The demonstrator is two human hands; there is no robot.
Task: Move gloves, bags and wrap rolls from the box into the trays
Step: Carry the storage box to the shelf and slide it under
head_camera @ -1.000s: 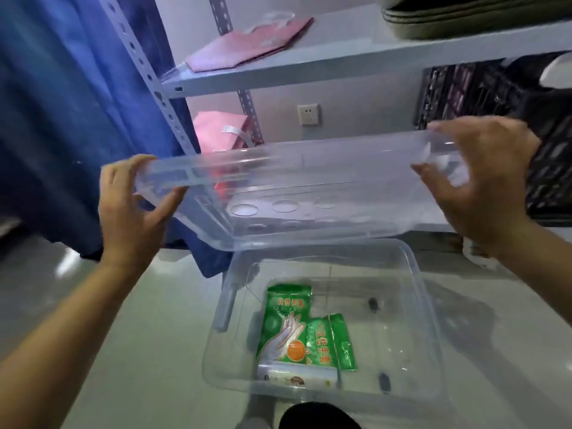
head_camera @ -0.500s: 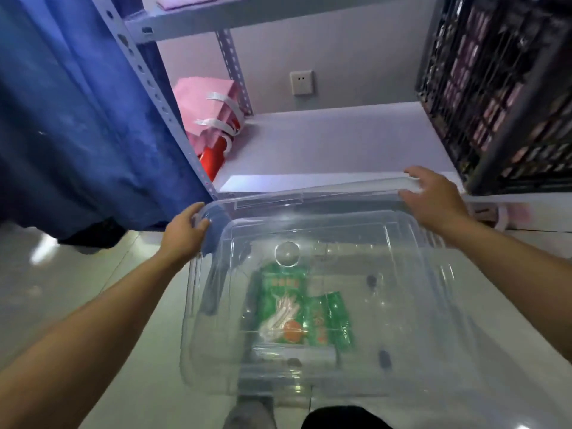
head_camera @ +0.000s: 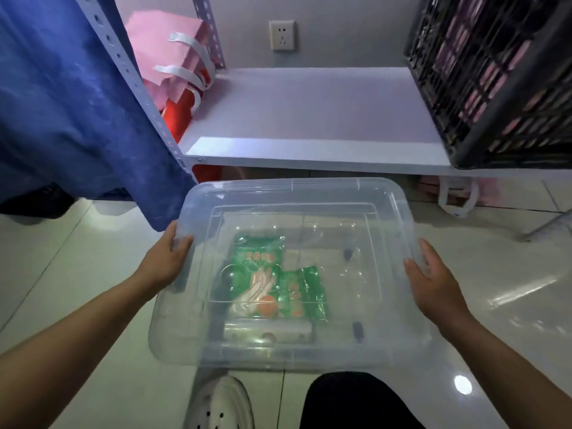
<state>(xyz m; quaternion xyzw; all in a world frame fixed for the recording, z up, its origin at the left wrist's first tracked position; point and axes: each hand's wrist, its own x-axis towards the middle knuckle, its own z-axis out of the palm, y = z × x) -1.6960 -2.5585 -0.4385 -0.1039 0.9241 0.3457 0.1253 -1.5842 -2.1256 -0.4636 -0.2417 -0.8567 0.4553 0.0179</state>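
Nearest the camera, a dark trouser knee [head_camera: 356,400] and a white perforated shoe [head_camera: 221,404] sit on the pale tiled floor [head_camera: 77,305], just short of the near edge of a clear plastic tray [head_camera: 192,345]. Open floor lies to the left of the tray and to its right, where the tiles shine with glare. The tray sits nested over a second clear container [head_camera: 368,230], whose inner walls show through it as a smaller rectangle.

The left hand [head_camera: 165,261] grips the tray's left rim, thumb on top and fingers curled under. The right hand [head_camera: 433,283] lies against the right rim with fingers extended and loosely spread; whether it clamps the rim I cannot tell.

Seen through the plastic, a green glove packet [head_camera: 257,274] printed with a pair of hands lies flat, a smaller green packet [head_camera: 305,295] touching its right side, and a whitish wrap roll [head_camera: 267,331] across their near ends.

Beyond the far rim, a white shelf board [head_camera: 309,119] has bare room in the middle, between pink bags [head_camera: 173,57] at left and a black crate [head_camera: 495,78] at right. A blue cloth [head_camera: 62,103] hangs at left.
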